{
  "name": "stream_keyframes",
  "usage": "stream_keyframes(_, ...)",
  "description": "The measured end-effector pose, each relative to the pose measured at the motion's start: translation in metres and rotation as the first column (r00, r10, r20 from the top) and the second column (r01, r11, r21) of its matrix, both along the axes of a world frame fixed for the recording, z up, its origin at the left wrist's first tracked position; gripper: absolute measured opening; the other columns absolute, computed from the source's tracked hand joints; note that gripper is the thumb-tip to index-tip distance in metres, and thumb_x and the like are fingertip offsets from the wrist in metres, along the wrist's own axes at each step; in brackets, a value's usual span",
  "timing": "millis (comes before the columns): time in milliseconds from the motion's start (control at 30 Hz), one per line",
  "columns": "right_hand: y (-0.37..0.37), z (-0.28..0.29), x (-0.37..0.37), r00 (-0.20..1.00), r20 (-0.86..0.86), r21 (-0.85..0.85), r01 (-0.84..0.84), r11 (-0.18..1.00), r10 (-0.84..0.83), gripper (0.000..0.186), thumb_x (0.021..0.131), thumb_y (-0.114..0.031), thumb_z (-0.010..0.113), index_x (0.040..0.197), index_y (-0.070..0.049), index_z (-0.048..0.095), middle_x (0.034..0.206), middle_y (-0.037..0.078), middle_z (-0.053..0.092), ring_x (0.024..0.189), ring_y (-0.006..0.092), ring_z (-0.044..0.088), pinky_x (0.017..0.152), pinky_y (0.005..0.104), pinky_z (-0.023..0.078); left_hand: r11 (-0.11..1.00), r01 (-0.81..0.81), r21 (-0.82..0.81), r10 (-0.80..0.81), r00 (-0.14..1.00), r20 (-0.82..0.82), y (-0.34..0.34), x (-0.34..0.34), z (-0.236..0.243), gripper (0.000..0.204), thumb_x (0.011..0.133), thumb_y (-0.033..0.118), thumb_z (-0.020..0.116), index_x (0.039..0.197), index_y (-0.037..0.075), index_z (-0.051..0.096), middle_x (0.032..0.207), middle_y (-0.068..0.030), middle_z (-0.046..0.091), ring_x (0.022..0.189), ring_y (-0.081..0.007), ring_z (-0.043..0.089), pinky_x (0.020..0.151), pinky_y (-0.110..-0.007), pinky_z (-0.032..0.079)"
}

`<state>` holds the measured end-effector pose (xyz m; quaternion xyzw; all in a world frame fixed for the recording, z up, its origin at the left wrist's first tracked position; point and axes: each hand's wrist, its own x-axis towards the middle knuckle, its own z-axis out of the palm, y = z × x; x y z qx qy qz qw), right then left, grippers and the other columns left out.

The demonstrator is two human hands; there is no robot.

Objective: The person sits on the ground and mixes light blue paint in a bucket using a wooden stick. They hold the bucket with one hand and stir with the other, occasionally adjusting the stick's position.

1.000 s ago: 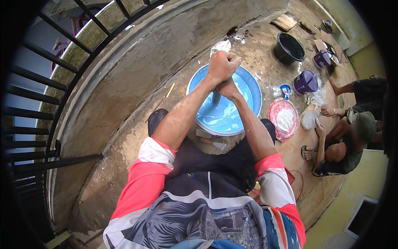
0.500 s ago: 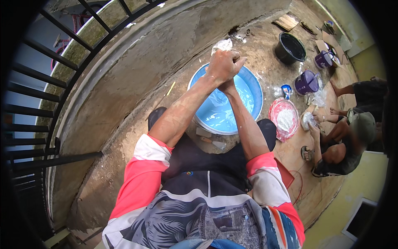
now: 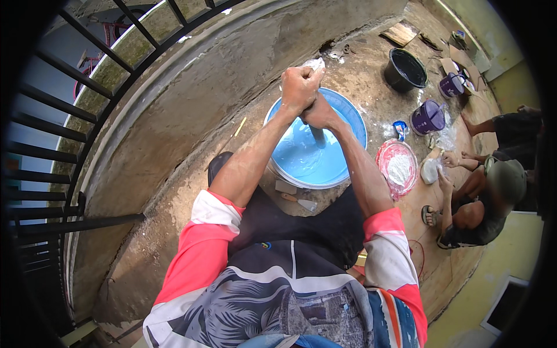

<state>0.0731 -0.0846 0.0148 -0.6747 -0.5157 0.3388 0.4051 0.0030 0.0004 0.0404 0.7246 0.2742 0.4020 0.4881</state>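
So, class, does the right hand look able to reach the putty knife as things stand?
Probably not: the right hand is closed around the grey rod in the bucket. Nothing seems to cover the putty knife, so only that grip looks in the way.

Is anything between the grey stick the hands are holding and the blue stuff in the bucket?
Nothing visible: the left hand and right hand grip the grey stick over the open bucket, and its lower end dips into the blue liquid.

A head-worn fisheye looks down into the bucket [image 3: 348,110].
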Motion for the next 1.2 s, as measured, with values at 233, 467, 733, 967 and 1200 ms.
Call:
stream_keyframes(233, 0.018, -0.028, 0.013, 0.979, 0.152, 0.315, 0.082, 0.946, -0.135, 0.045, 0.083, -0.008, 0.072, 0.123, -0.001, 0.052, 0.115, 0.012, 0.059, 0.108, 0.0207, 0.056, 0.094, 0.0352, 0.048, 0.958, 0.031, 0.285, -0.055, 0.996, 0.077, -0.005, -0.002, 0.017, 0.041, 0.085, 0.024, 0.074, 0.059, -0.003, 0.058, 0.047, -0.0101, 0.048, 0.045, -0.0123, 0.037, 0.045, -0.034, 0.035)
stream_keyframes(467, 0.025, -0.056, -0.005, 0.981, -0.147, 0.460, 0.184, 0.868, -0.130, 0.045, 0.092, -0.008, 0.067, 0.131, -0.001, 0.046, 0.124, 0.010, 0.053, 0.115, 0.0178, 0.051, 0.098, 0.0336, 0.045, 0.858, 0.167, 0.486, -0.154, 0.986, -0.066, -0.011, 0.006, 0.037, 0.037, 0.084, 0.026, 0.070, 0.062, -0.004, 0.063, 0.052, -0.0190, 0.053, 0.045, -0.0251, 0.051, 0.051, -0.041, 0.044)
stream_keyframes(733, 0.001, 0.059, -0.014, 0.952, -0.286, 0.218, 0.179, 0.959, -0.112, 0.005, 0.088, -0.001, 0.053, 0.088, 0.000, 0.059, 0.068, 0.007, 0.060, 0.061, 0.0176, 0.062, 0.053, 0.0322, 0.050, 0.947, 0.188, 0.260, -0.127, 0.964, -0.234, -0.007, 0.012, 0.101, 0.032, 0.082, 0.026, 0.071, 0.065, -0.001, 0.068, 0.061, -0.0240, 0.061, 0.058, -0.0382, 0.062, 0.062, -0.044, 0.052)
stream_keyframes(967, 0.004, 0.096, 0.011, 0.981, -0.129, 0.135, 0.159, 0.978, -0.141, 0.004, 0.088, -0.003, 0.060, 0.088, 0.001, 0.059, 0.064, 0.006, 0.057, 0.057, 0.0161, 0.059, 0.050, 0.0321, 0.048, 0.964, 0.144, 0.224, -0.135, 0.989, -0.051, 0.000, 0.021, 0.123, 0.043, 0.087, 0.028, 0.073, 0.055, 0.002, 0.059, 0.046, -0.0028, 0.047, 0.047, -0.0096, 0.041, 0.049, -0.033, 0.040)
stream_keyframes(1200, 0.019, -0.003, 0.030, 0.983, 0.042, 0.414, 0.147, 0.898, -0.180, 0.033, 0.088, -0.006, 0.068, 0.116, -0.001, 0.053, 0.107, 0.008, 0.059, 0.100, 0.0160, 0.057, 0.083, 0.0326, 0.049, 0.899, 0.093, 0.428, -0.104, 0.995, 0.004, -0.006, 0.026, 0.066, 0.040, 0.085, 0.025, 0.072, 0.060, -0.003, 0.060, 0.049, -0.0160, 0.049, 0.043, -0.0217, 0.045, 0.049, -0.037, 0.042)
